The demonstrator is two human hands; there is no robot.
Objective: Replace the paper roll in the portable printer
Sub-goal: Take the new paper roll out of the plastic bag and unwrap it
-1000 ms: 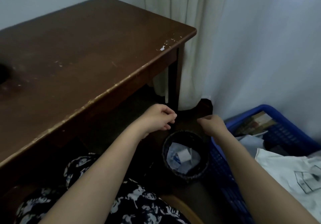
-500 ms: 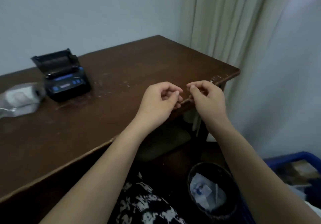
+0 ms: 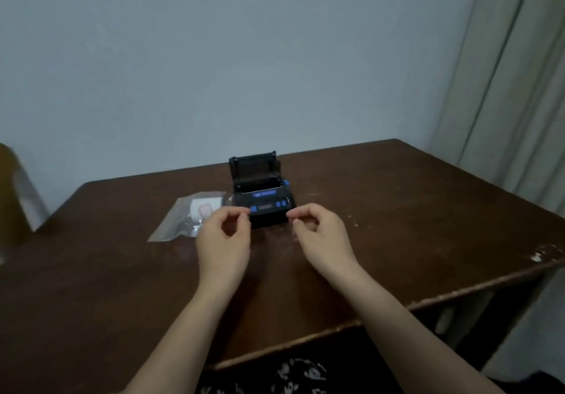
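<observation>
**Printer open, new roll waiting in its bag**

I am looking down at the brown table (image 3: 397,210) with both of my hands hovering just in front of the portable printer (image 3: 263,198). My left hand (image 3: 224,238) is holding its thumb and forefinger curled toward each other, and my right hand (image 3: 321,234) is mirroring it; the two hands are sitting apart, one at each front corner of the printer. I cannot tell whether either pinch is holding anything, since nothing shows between the fingertips.

The printer is standing near the back of the table, its lid (image 3: 255,164) tilted up and open. The paper bay behind the blue buttons is looking pale inside, but I cannot tell whether a roll is sitting in it. Just left of the printer, a white paper roll (image 3: 204,212) is lying inside a clear plastic bag (image 3: 180,222), apparently not yet unpacked.

I am judging the task as partly done: the lid is up. What is remaining, as I read it, is unbagging the roll, seating it in the bay and closing the lid.
</observation>
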